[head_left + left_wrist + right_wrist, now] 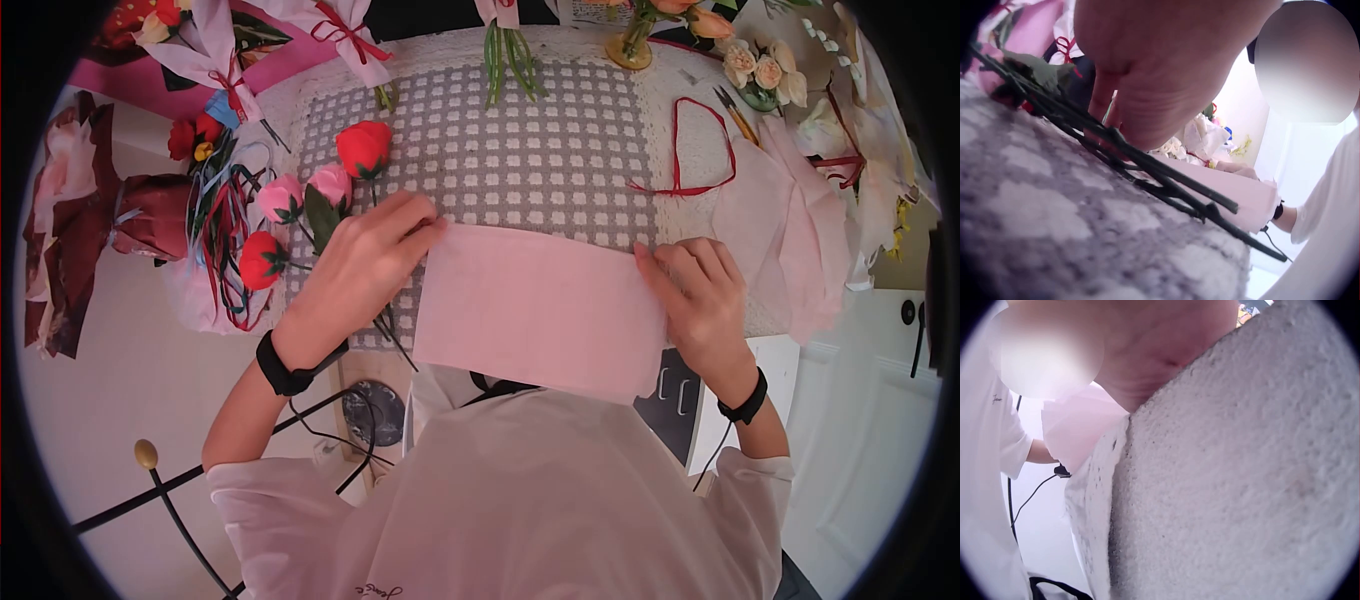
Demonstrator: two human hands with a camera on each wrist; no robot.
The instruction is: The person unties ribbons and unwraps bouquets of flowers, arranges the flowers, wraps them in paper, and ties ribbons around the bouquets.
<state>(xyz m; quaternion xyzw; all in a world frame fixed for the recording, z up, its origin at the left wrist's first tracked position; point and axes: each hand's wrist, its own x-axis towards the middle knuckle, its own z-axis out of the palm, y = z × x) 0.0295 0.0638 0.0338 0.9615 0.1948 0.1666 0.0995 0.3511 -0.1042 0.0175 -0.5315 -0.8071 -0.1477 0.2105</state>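
Note:
A pink rectangular sheet (540, 308) lies over the table's near edge, its lower part hanging over toward the person's lap. The left hand (375, 255) pinches its upper left corner; the right hand (700, 295) pinches the upper right corner between thumb and fingers. Beside the left hand lie two red flowers (363, 149) and two pink flowers (281, 199), with dark green stems running under that hand. In the left wrist view those stems (1147, 165) cross below the left hand (1154, 81). The right wrist view shows the right hand (1160, 350) low at the table, fingertips hidden.
Ribbons (225, 230) hang in a bundle at the left, near a dark red wrapped bouquet (150, 220). Wrapped bouquets and a vase (628, 50) line the back. At the right are a loop of red ribbon (733, 160), scissors (738, 115) and crumpled pink paper (790, 230).

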